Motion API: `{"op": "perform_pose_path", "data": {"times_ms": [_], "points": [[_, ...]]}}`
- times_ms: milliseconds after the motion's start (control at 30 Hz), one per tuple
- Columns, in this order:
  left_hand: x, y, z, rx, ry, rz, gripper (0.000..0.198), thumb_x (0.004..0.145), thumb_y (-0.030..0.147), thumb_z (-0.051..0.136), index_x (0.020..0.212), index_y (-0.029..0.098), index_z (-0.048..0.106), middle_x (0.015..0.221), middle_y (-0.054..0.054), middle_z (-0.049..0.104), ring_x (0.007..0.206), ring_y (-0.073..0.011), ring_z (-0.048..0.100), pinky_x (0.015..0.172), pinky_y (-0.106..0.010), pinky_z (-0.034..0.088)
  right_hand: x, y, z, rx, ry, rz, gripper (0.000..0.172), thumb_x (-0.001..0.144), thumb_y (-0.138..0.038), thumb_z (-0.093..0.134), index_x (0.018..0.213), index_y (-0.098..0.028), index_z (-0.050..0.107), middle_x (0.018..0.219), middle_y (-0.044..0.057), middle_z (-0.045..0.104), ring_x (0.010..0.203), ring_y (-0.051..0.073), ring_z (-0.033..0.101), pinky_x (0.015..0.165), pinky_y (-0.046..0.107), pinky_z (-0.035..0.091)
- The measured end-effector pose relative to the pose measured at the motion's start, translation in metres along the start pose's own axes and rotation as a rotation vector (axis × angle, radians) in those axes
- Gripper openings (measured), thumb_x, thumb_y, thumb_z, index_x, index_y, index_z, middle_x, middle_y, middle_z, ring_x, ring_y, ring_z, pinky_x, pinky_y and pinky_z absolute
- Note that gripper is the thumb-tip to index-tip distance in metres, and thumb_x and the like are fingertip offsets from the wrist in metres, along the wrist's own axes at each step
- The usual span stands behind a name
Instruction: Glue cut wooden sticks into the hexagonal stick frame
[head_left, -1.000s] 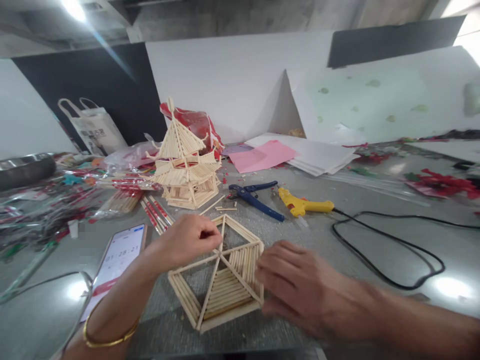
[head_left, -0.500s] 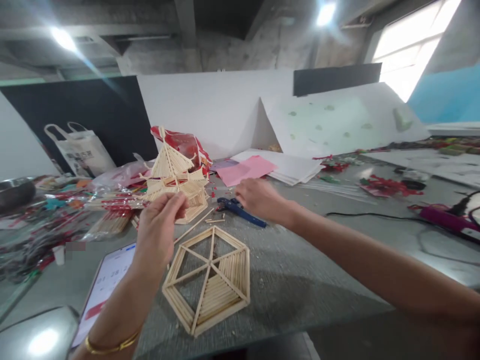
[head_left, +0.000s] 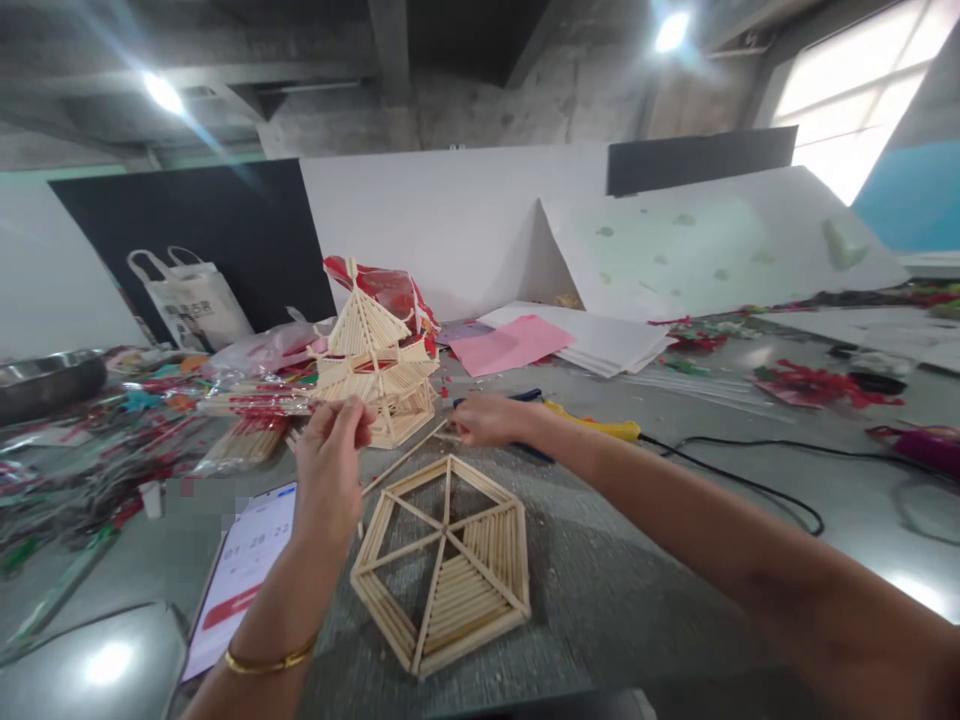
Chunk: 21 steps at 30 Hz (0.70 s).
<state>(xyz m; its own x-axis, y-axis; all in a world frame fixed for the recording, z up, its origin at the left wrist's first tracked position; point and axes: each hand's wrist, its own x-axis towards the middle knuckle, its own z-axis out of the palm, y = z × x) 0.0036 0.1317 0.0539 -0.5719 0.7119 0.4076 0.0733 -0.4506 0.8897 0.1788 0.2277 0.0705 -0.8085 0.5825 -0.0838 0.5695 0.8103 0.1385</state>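
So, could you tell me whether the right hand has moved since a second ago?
Yes. The right hand has left the hexagonal stick frame and gone forward across the table, now lying by the blue pliers.

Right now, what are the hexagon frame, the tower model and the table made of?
Hexagon frame: pale thin sticks, apparently bare wood or bamboo, matte, laid in parallel rows. Tower model: the same pale sticks, unpainted. Table: grey, looks like metal or stone, semi-gloss, since lamps reflect off it.
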Motion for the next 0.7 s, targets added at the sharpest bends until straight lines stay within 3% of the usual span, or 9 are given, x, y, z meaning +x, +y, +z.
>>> {"op": "perform_pose_path", "data": {"times_ms": [200,300,433,600,700], "points": [[0.0,0.006,-0.005,0.138,0.013,0.124,0.016,0.072,0.033,0.06,0.074,0.017,0.057,0.063,0.003,0.056,0.054,-0.0075,0.047,0.054,-0.02,0.037,-0.028,0.009,-0.029,0.078,0.076,0.07,0.023,0.075,-0.019,0.046,0.083,-0.011,0.066,0.079,0.007,0.066,0.064,0.012,0.052,0.054,0.021,0.031],[0.001,0.005,-0.007,0.169,0.046,0.173,0.016,0.073,0.033,0.059,0.075,0.017,0.057,0.063,0.003,0.056,0.054,-0.008,0.047,0.054,-0.02,0.038,-0.028,0.007,-0.026,0.055,-0.006,0.108,0.024,0.073,-0.019,0.048,0.083,-0.01,0.067,0.078,0.007,0.067,0.063,0.012,0.053,0.053,0.021,0.031],[0.003,-0.001,-0.008,0.205,0.06,0.179,0.018,0.074,0.035,0.058,0.075,0.018,0.057,0.064,0.002,0.057,0.053,-0.0083,0.048,0.054,-0.021,0.04,-0.012,0.004,-0.011,0.005,-0.117,0.091,0.022,0.064,-0.016,0.053,0.077,-0.009,0.069,0.075,0.01,0.067,0.062,0.015,0.056,0.053,0.023,0.033],[0.001,-0.004,-0.006,0.206,0.033,0.152,0.019,0.074,0.037,0.057,0.077,0.018,0.058,0.066,0.002,0.058,0.053,-0.008,0.049,0.051,-0.02,0.04,0.021,-0.007,-0.001,-0.004,-0.011,0.11,0.034,0.074,-0.02,0.046,0.099,-0.006,0.066,0.101,0.017,0.064,0.086,0.024,0.058,0.065,0.027,0.039],[0.0,-0.005,-0.004,0.185,0.024,0.156,0.019,0.074,0.036,0.057,0.075,0.017,0.057,0.065,0.003,0.057,0.054,-0.0078,0.049,0.052,-0.02,0.041,0.04,-0.018,0.003,0.02,-0.015,0.099,0.037,0.073,-0.021,0.049,0.104,-0.005,0.064,0.103,0.018,0.063,0.088,0.025,0.059,0.064,0.027,0.04]]}}
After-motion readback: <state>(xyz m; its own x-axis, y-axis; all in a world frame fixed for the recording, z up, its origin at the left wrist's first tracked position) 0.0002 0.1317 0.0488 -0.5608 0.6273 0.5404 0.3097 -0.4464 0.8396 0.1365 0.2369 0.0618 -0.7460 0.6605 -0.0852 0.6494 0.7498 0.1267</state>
